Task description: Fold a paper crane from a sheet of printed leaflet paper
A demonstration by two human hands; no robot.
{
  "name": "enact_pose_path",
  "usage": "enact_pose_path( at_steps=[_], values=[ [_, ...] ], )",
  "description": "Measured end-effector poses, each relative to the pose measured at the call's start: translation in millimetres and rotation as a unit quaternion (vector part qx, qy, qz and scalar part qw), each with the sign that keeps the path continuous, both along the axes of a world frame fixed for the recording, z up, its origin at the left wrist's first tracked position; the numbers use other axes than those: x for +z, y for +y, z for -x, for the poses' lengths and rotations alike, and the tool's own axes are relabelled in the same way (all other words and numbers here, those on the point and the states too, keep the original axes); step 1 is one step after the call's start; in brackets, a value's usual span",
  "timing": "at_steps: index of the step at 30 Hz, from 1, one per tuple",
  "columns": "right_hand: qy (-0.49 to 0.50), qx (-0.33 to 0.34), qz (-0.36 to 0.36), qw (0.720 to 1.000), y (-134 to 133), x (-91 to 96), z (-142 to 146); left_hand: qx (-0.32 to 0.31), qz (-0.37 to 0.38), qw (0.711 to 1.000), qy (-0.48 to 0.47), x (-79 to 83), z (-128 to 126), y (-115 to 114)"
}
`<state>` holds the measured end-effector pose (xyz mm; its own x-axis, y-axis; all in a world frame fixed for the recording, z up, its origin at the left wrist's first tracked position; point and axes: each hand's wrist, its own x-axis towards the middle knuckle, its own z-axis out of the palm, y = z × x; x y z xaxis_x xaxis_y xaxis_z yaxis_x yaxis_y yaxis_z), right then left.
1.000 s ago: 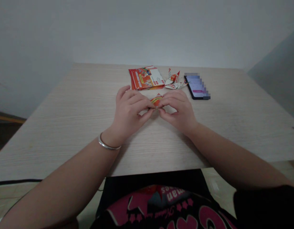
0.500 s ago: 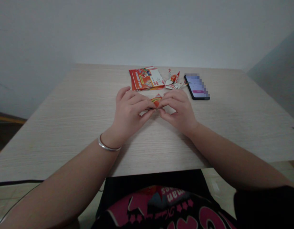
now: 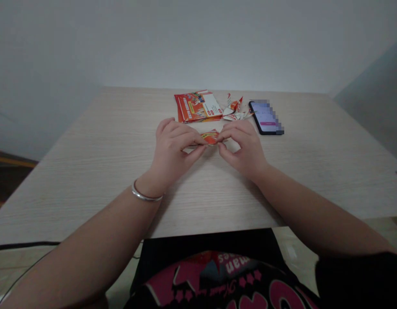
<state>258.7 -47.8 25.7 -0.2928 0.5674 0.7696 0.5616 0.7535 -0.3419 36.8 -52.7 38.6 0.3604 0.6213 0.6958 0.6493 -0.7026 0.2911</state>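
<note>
Between my fingertips is a small folded piece of printed paper (image 3: 210, 137), red and orange with some yellow. My left hand (image 3: 175, 146) pinches its left side between thumb and forefinger. On its right side, the thumb and forefinger of my right hand (image 3: 242, 146) are closed on the near edge. Both hands rest low over the table, and the fingers hide much of the paper's outline. Just beyond them lies a stack of red printed leaflets (image 3: 198, 106). Right of the stack are folded paper shapes (image 3: 235, 110) in red and white.
A phone (image 3: 266, 118) with its screen lit lies beyond my right hand; part of it is blurred into blocks. The pale wood-grain table (image 3: 105, 141) meets a white wall at the back. A dark cable (image 3: 24, 246) runs along the near left edge.
My fingertips have moved slightly apart along the folded paper, the right ones shifting a little right. More of the paper's width shows, and its top looks flatter. The other things have not moved.
</note>
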Motion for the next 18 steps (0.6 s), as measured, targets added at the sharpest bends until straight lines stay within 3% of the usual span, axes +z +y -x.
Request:
enact_pose_path(
  at_steps=[3, 7, 11, 18],
  values=[
    [0.049, -0.034, 0.048, 0.997, 2.1, 0.7, -4.9, 0.002, -0.001, 1.000, -0.010, 0.1, 1.3, 2.4],
    [0.116, -0.055, 0.184, 0.975, 1.4, 0.6, -8.1, 0.007, -0.018, 0.998, -0.057, -3.9, 3.8, 6.2],
    [0.165, -0.031, 0.304, 0.938, -2.9, 1.6, -5.1, 0.027, -0.002, 0.995, -0.091, -5.5, 5.3, 6.3],
    [0.210, 0.008, 0.424, 0.881, 1.1, -1.8, -1.3, 0.036, 0.025, 0.995, -0.089, -1.6, 4.6, 3.0]
  ],
)
